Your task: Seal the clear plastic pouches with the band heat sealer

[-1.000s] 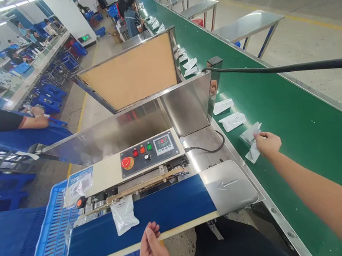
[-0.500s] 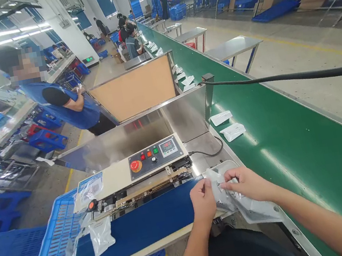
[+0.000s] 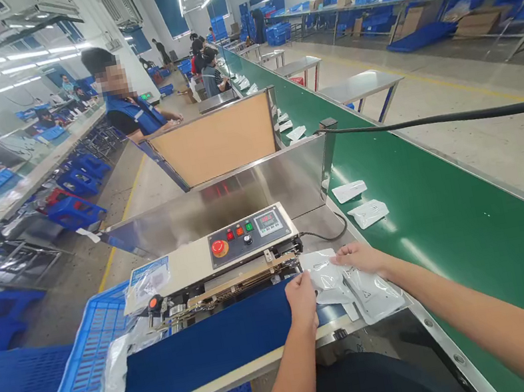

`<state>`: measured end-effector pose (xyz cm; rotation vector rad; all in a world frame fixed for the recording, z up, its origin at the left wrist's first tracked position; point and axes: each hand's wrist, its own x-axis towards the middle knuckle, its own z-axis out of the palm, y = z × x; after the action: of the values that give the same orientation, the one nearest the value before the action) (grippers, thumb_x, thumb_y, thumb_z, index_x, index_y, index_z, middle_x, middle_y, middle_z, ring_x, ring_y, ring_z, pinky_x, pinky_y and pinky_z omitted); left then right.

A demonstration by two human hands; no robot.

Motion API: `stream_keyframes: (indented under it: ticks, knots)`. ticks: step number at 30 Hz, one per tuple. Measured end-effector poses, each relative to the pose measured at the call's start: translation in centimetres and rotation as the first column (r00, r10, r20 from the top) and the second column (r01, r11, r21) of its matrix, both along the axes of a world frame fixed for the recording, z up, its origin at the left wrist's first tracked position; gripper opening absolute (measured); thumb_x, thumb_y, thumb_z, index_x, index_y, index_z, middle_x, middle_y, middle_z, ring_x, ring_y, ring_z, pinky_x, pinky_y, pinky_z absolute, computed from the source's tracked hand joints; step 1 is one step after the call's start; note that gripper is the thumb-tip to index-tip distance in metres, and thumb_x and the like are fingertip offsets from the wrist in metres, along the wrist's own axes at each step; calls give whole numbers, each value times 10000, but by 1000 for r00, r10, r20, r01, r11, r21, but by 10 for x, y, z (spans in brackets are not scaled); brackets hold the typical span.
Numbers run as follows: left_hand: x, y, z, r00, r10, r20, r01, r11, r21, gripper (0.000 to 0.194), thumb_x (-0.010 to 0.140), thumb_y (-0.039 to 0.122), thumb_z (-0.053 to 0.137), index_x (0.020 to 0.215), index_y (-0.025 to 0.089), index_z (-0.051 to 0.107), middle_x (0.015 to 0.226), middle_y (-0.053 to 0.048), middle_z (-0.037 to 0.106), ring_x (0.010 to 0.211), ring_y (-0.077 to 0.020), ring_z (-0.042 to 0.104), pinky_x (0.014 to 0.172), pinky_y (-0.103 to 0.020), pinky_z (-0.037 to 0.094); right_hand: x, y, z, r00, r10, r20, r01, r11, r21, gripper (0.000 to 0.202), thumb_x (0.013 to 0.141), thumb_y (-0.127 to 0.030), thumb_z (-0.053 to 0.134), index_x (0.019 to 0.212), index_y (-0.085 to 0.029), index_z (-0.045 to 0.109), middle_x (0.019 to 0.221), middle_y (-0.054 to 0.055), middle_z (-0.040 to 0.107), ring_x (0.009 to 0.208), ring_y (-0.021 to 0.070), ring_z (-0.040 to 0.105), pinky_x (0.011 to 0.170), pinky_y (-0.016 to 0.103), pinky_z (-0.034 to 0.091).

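At the right-hand end of the blue belt (image 3: 209, 354), holding a white pouch (image 3: 326, 279) just beside the cream machine (image 3: 192, 262), with small dark print on its front too tiny to read. Pinching its left edge in the left hand (image 3: 302, 300), thumb and forefinger together with plastic caught between. Clamping its upper right part in the right hand (image 3: 361, 258), fingers likewise closed. Cannot tell about any grip on the second pouch (image 3: 375, 297), overlapping the first at lower right and bearing a small dark symbol.

Can make out red digits on the machine's display (image 3: 267, 221), too blurred to read, near red, orange and green buttons (image 3: 240, 231) and a large red knob (image 3: 219, 249). Can also see a blue-and-white label (image 3: 150, 280) under clear plastic, equally illegible.

Looking right past the steel table (image 3: 314, 220), can see two more pouches (image 3: 368, 213) lying on the green conveyor (image 3: 455, 256). Looking left, can see crumpled plastic (image 3: 114, 377) by a blue crate (image 3: 67, 386); farther back, beyond a tan panel (image 3: 219, 139), a person in a blue vest (image 3: 138, 113)
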<state>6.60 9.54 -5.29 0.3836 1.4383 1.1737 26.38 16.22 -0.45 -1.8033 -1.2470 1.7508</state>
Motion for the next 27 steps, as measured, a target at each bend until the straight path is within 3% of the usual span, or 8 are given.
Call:
stream_keyframes:
  ticks: [6, 9, 13, 15, 17, 19, 22, 27]
  knots:
    - [-25, 4, -3, 996, 85, 0, -85, 996, 17, 550, 630, 646, 872, 740, 120, 757, 641, -41, 653, 594, -166, 582, 588, -284, 444, -38, 18, -7, 998, 65, 27, -67, 994, 83, 548, 538, -605, 966, 690, -183, 652, 585, -39, 567, 556, 95, 445, 520, 228, 342]
    - [-47, -10, 0, 993, 118, -16, -118, 993, 26, 553, 675, 652, 849, 809, 121, 777, 708, -57, 697, 654, -194, 634, 620, -298, 481, -51, 10, -3, 998, 46, 33, -51, 986, 160, 466, 603, -538, 948, 817, -174, 752, 743, 10, 699, 664, 133, 570, 606, 246, 434]
    - [-70, -46, 15, 881, 332, -338, -295, 943, 155, 513, 818, 607, 785, 1079, 166, 795, 1103, -134, 783, 1029, -280, 728, 884, -360, 571, -42, -13, 11, 999, -16, 28, 7, 957, 292, 476, 704, -464, 891, 1074, -180, 791, 1036, 89, 784, 898, 209, 706, 774, 292, 536]
    - [-67, -64, 26, 814, 375, -444, -293, 925, 243, 540, 869, 627, 748, 1184, 189, 773, 1261, -163, 753, 1165, -298, 707, 1003, -389, 555, -35, -25, 23, 999, 16, 28, -25, 937, 348, 451, 743, -475, 867, 1082, -190, 784, 1054, 92, 785, 936, 227, 717, 815, 315, 554]
    - [-52, -75, 37, 892, 254, -375, -161, 952, 262, 604, 872, 673, 739, 1227, 185, 765, 1256, -176, 757, 1157, -304, 715, 1018, -405, 556, -35, -36, 39, 996, 88, -5, -79, 909, 410, 402, 759, -484, 859, 1029, -197, 780, 1033, 83, 785, 945, 234, 717, 857, 337, 564]
    - [-31, -76, 47, 980, 16, -196, 39, 961, 273, 644, 872, 704, 733, 1226, 167, 775, 1144, -161, 785, 1066, -291, 732, 960, -397, 574, -42, -45, 54, 984, 164, -61, -116, 871, 478, 349, 759, -474, 860, 954, -199, 773, 981, 74, 782, 924, 234, 713, 874, 351, 572]
    - [-8, -68, 60, 968, -237, -77, 249, 907, 340, 610, 940, 717, 641, 1048, 142, 814, 902, -98, 765, 841, -220, 678, 791, -320, 554, -55, -52, 66, 978, 181, -102, -94, 825, 558, 282, 743, -409, 862, 917, -210, 764, 947, 64, 773, 887, 222, 694, 850, 346, 586]
    - [-6, -58, 71, 943, -114, -312, 234, 894, 383, 596, 995, 682, 570, 824, 144, 758, 718, -30, 646, 669, -154, 505, 635, -254, 417, -49, -65, 49, 956, 85, -281, 93, 821, 563, 592, 782, -504, 846, 1287, -227, 710, 1217, 108, 749, 872, 204, 679, 760, 328, 598]
